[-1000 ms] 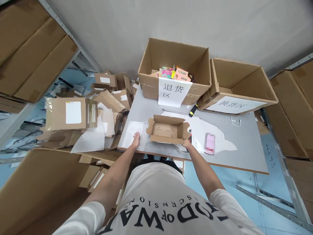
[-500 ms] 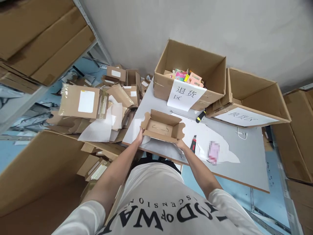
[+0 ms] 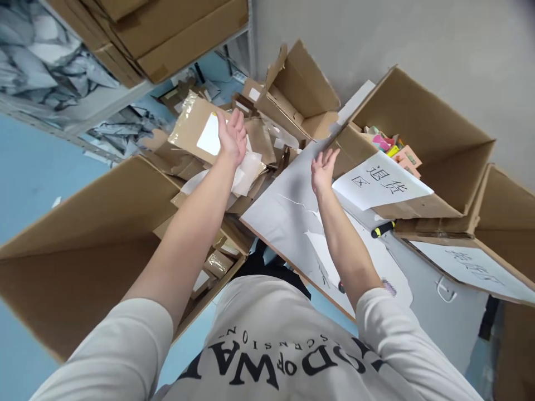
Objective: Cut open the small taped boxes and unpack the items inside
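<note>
Both my hands are raised with fingers spread and hold nothing. My left hand (image 3: 232, 135) is over the heap of used cardboard packages (image 3: 196, 131) left of the table. My right hand (image 3: 322, 169) hovers above the table's left corner. Beyond them a small open mailer box (image 3: 297, 92) is tilted in the air above the heap, apart from both hands. The white table (image 3: 288, 214) carries torn white paper.
A big carton (image 3: 422, 120) with a paper label (image 3: 382, 181) holds colourful packets. A second labelled carton (image 3: 476, 262) stands to its right. A yellow-black cutter (image 3: 382, 229) lies on the table. A large open carton (image 3: 90, 250) sits at lower left; shelves with boxes (image 3: 167, 33) above.
Both hands held the small open mailer box over the table; now they have let go and it flies toward the heap on the left. The view has swung left.
</note>
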The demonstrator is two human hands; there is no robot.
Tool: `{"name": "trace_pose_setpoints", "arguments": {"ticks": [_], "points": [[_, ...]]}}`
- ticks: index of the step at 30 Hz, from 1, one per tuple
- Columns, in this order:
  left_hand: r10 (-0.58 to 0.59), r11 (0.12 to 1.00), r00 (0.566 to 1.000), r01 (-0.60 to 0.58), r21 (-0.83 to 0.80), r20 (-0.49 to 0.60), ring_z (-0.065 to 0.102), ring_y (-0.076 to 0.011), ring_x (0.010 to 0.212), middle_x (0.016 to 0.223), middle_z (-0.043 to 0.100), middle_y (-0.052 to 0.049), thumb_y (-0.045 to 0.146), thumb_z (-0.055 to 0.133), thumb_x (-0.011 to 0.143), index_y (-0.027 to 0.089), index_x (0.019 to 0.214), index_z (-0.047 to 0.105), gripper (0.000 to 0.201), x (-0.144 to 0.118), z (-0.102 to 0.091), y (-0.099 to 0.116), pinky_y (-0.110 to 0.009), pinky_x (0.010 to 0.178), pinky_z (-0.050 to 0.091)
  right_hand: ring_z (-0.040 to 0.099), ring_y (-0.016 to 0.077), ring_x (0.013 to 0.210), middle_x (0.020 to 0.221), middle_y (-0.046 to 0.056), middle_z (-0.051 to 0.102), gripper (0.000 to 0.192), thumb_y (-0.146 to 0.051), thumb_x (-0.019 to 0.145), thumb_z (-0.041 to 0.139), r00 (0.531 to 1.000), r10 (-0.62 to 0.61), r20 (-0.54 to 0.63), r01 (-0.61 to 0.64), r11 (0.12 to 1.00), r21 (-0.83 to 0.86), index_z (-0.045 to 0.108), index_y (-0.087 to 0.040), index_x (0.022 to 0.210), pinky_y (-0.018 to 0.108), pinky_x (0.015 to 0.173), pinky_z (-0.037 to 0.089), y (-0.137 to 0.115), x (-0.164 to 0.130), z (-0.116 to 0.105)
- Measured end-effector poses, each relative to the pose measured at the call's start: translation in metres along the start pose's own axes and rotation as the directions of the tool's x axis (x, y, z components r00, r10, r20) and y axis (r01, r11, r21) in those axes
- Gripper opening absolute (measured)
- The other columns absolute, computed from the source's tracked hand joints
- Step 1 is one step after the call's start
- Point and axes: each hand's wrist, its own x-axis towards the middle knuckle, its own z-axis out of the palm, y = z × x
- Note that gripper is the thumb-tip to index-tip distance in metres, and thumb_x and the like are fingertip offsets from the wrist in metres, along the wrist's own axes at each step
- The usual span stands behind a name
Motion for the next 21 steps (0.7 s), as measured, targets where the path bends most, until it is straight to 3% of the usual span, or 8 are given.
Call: {"name": "trace_pose_setpoints", "arguments": {"ticks": [1,3,5,9,12,15,18,21], "points": [[-0.024,1.000,1.000,0.025,-0.018,0.014,0.039,-0.0239,0.134,0.138,0.047,-0.009,0.072,0.003,0.085,0.017,0.134,0.045,0.085,-0.011,-0.011,-0.001,-0.045,0.109,0.028,0.018,0.0082,0.141,0.157,0.003,-0.015,0.090,-0.012,0.086,0.040,1.000,0.027,0.007,-0.028,0.999,0.023,-0.029,-0.032,0.141,0.036,0.109,0.027,0.006,-0.008,0.007],[-0.063,0.998,0.998,0.063,-0.020,0.004,0.042,-0.0238,0.132,0.135,0.051,-0.006,0.073,0.021,0.086,0.022,0.125,0.053,0.072,-0.044,-0.036,-0.006,-0.043,0.107,0.033,0.027,0.0103,0.139,0.156,0.008,-0.018,0.092,-0.014,0.084,0.039,0.996,0.074,0.050,-0.075,0.997,0.026,-0.031,-0.031,0.140,0.036,0.106,0.033,0.020,-0.028,0.021],[-0.075,0.997,0.996,0.077,0.028,-0.048,0.050,-0.0248,0.125,0.127,0.059,-0.007,0.069,0.043,0.083,0.022,0.116,0.058,0.059,-0.082,-0.063,-0.011,-0.042,0.102,0.039,0.043,0.0151,0.131,0.158,0.011,-0.004,0.090,-0.019,0.082,0.045,0.987,0.091,0.132,-0.092,0.996,0.004,-0.018,-0.033,0.145,0.037,0.101,0.039,0.035,-0.050,0.034],[-0.091,0.979,0.966,0.131,0.153,-0.241,0.065,-0.0229,0.102,0.104,0.069,-0.010,0.052,0.070,0.072,0.017,0.104,0.062,0.048,-0.160,-0.115,-0.021,-0.036,0.089,0.049,0.065,0.0184,0.100,0.144,0.014,0.041,0.070,-0.025,0.079,0.051,0.945,0.126,0.301,-0.120,0.992,-0.037,0.025,-0.026,0.144,0.039,0.091,0.049,0.056,-0.089,0.059],[-0.102,0.972,0.881,0.188,0.144,-0.463,0.068,-0.0183,0.090,0.094,0.071,-0.010,0.043,0.071,0.073,0.015,0.095,0.062,0.036,-0.213,-0.152,-0.026,-0.031,0.082,0.051,0.068,0.0177,0.085,0.120,0.013,0.061,0.049,-0.027,0.079,0.052,0.888,0.139,0.439,-0.125,0.990,-0.061,0.047,-0.020,0.128,0.039,0.086,0.052,0.062,-0.116,0.080],[-0.130,0.965,0.758,0.244,0.093,-0.639,0.068,-0.0152,0.085,0.092,0.070,-0.009,0.038,0.067,0.076,0.016,0.090,0.061,0.027,-0.264,-0.188,-0.026,-0.027,0.076,0.051,0.069,0.0167,0.078,0.109,0.011,0.066,0.037,-0.027,0.081,0.053,0.808,0.133,0.574,-0.115,0.991,-0.068,0.055,-0.019,0.117,0.040,0.084,0.054,0.063,-0.145,0.106],[-0.154,0.953,0.658,0.295,0.064,-0.737,0.067,-0.0153,0.088,0.094,0.070,-0.008,0.034,0.066,0.077,0.016,0.090,0.061,0.022,-0.317,-0.220,-0.022,-0.026,0.074,0.051,0.069,0.0160,0.076,0.106,0.010,0.067,0.031,-0.026,0.081,0.054,0.710,0.155,0.687,-0.120,0.988,-0.099,0.058,-0.019,0.111,0.040,0.083,0.054,0.065,-0.176,0.136],[-0.201,0.924,0.590,0.379,0.048,-0.782,0.066,-0.0177,0.096,0.098,0.069,-0.008,0.034,0.065,0.076,0.018,0.090,0.063,0.022,-0.370,-0.248,-0.017,-0.029,0.078,0.050,0.069,0.0139,0.073,0.103,0.008,0.069,0.026,-0.022,0.081,0.055,0.599,0.204,0.774,-0.117,0.979,-0.167,0.061,-0.018,0.107,0.039,0.083,0.055,0.071,-0.207,0.165]]}}
